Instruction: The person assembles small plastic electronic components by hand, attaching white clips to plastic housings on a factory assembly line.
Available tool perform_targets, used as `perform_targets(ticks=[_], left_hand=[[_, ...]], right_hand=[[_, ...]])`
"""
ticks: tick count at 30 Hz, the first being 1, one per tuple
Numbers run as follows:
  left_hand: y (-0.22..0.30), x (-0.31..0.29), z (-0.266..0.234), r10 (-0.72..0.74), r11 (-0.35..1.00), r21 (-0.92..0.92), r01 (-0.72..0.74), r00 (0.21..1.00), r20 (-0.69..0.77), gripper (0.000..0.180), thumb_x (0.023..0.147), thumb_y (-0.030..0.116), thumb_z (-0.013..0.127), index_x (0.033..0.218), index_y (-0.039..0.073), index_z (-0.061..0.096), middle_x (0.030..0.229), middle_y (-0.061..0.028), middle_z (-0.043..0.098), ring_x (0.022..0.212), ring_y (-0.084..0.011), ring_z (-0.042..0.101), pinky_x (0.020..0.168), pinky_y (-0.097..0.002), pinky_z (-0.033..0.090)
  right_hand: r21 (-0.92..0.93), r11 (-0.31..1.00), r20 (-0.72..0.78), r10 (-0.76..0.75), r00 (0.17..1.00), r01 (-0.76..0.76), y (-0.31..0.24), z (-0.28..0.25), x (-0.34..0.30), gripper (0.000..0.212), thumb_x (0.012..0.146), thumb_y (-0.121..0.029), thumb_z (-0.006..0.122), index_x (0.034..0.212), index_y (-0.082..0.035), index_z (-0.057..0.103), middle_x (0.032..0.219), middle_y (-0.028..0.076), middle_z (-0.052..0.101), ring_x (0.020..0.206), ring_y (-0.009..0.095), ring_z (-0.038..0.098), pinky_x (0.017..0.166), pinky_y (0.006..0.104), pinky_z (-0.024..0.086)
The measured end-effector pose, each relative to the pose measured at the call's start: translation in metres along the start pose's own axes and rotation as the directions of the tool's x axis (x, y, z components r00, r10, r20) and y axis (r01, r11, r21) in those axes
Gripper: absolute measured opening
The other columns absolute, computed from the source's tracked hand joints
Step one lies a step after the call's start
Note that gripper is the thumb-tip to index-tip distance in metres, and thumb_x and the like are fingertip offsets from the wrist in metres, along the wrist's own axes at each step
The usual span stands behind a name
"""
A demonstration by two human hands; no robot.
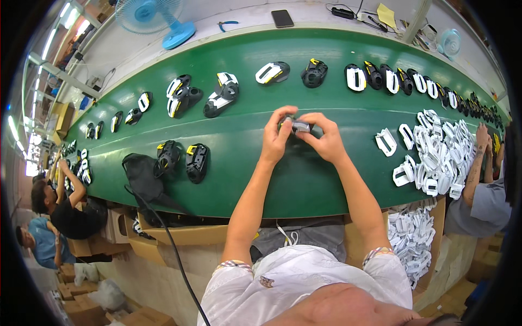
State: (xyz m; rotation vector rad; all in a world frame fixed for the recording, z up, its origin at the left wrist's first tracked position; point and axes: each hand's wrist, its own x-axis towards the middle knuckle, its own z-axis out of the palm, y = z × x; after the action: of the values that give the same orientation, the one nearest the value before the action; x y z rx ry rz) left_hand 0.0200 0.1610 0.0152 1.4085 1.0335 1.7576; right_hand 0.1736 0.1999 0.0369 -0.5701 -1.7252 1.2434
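Over the middle of the green work table [239, 179], my left hand [277, 136] and my right hand [326, 138] pinch one small grey and black part [299, 126] between them. Fingers cover much of it, so its exact kind cannot be made out. Beyond my hands lie a black shell with a yellow tab [314, 73] and a black shell with a white frame [273, 73]. To the left, two black shells with yellow tabs, the nearer one [197, 163] upright, sit beside a black cloth bag [144, 176]. Loose white plastic frames [435, 146] form a heap on the right.
Along the far side runs a row of black and white shells [391, 80]. A phone [282, 18], blue-handled pliers [227, 23] and a blue fan [179, 33] stand behind. An open carton of white frames [411, 239] is below right. Co-workers [486, 201] sit at both sides.
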Motion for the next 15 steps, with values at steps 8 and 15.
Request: perform_targets(ticks=[8, 15], left_hand=[[-0.013, 0.001, -0.012, -0.440, 0.886, -0.152, 0.437, 0.898, 0.020, 0.031, 0.095, 0.029, 0.048, 0.103, 0.000, 0.056, 0.084, -0.0027, 0.061, 0.069, -0.0066, 0.057, 0.059, -0.0205, 0.047], [-0.001, -0.001, 0.010, -0.317, 0.931, 0.133, 0.340, 0.934, -0.164, 0.020, 0.085, 0.014, 0.061, 0.095, -0.002, 0.056, 0.075, -0.0029, 0.059, 0.059, -0.0064, 0.054, 0.052, -0.0221, 0.044]], right_hand=[[-0.528, 0.784, 0.077, -0.338, 0.938, 0.326, -0.002, 0.003, -0.001, 0.038, 0.059, 0.011, 0.057, 0.087, -0.013, 0.067, 0.134, 0.011, 0.043, 0.126, 0.036, 0.036, 0.103, 0.0429, 0.032], [0.304, 0.925, -0.171, 0.286, 0.943, -0.225, 0.009, 0.008, -0.003, 0.057, 0.080, 0.003, 0.056, 0.132, -0.001, 0.035, 0.133, 0.016, 0.038, 0.109, 0.020, 0.052, 0.094, 0.0311, 0.043]])
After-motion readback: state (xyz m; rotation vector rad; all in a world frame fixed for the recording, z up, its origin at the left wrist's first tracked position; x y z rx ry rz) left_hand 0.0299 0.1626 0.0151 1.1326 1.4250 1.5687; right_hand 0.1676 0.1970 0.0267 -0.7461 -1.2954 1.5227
